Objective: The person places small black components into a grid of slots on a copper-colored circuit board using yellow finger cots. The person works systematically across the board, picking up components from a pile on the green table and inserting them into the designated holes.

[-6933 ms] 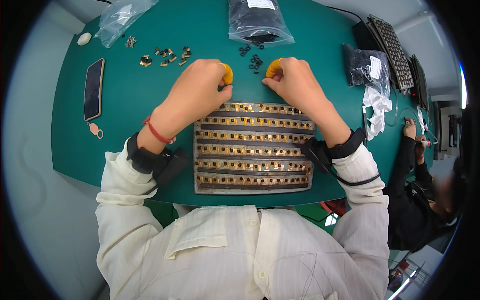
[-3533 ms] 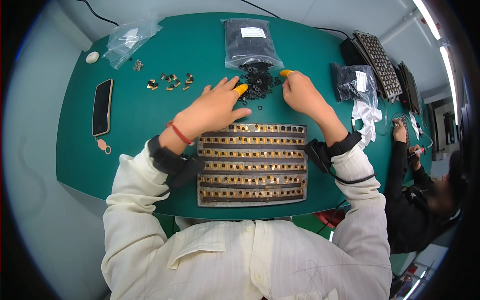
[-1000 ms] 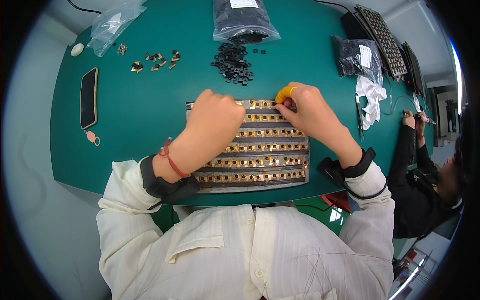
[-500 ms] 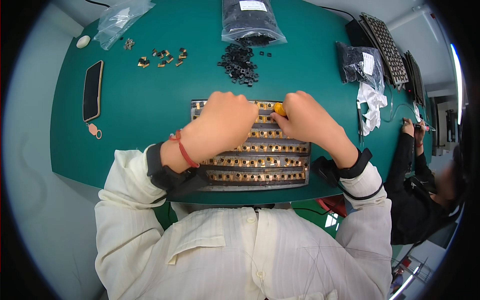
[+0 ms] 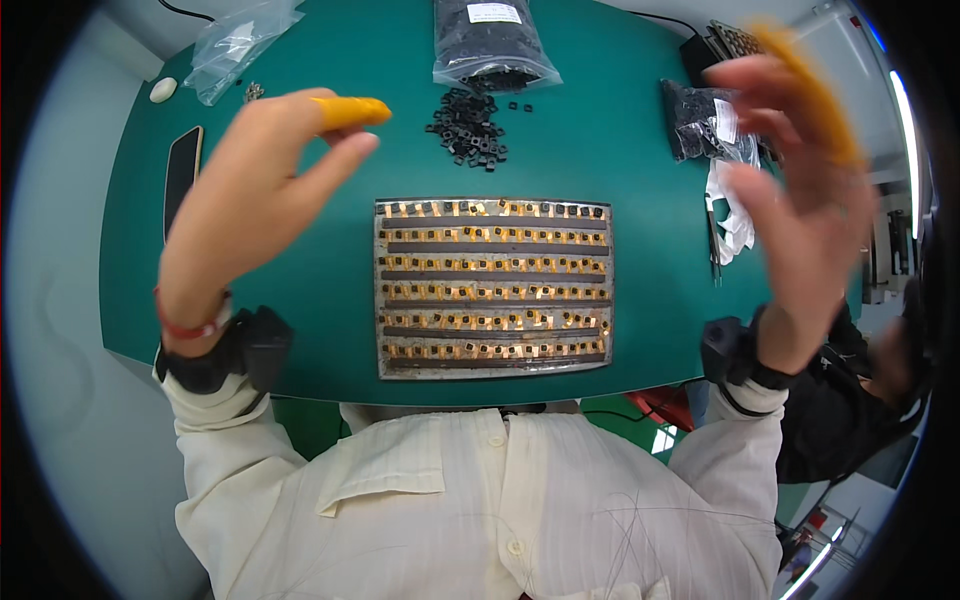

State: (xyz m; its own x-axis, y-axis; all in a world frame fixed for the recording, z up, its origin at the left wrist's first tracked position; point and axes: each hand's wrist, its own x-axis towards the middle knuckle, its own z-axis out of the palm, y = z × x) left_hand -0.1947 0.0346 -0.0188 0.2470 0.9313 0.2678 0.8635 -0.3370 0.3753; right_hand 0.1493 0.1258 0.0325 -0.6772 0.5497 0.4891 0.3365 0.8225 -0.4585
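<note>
A flat metal tray [image 5: 495, 222] lies on the green table in front of me. Its rows hold small copper-coloured pieces with little black blocks on them. My left hand [image 5: 265, 175] hovers at the left, over the spot where the loose copper pieces lay; a yellow finger cover is on its index finger, and the thumb stands apart from it. Nothing shows between them. Raised at the far right, my right hand [image 5: 800, 190] is blurred by motion, with thumb and fingers apart and yellow on the fingers. It partly covers a bag of black parts [image 5: 695, 125].
A pile of black square parts [image 5: 468, 130] lies before an opened plastic bag [image 5: 492, 45]. A phone [image 5: 182, 165], a clear bag [image 5: 240, 45] and a white oval object [image 5: 163, 90] are at the left. Tweezers [image 5: 713, 245] and white tissue [image 5: 738, 225] lie at the right, beside a co-worker [image 5: 835, 420].
Both hands have lifted off the tray and moved apart: the left to the far left, the right up to the far right. The tray's rows are now uncovered.
</note>
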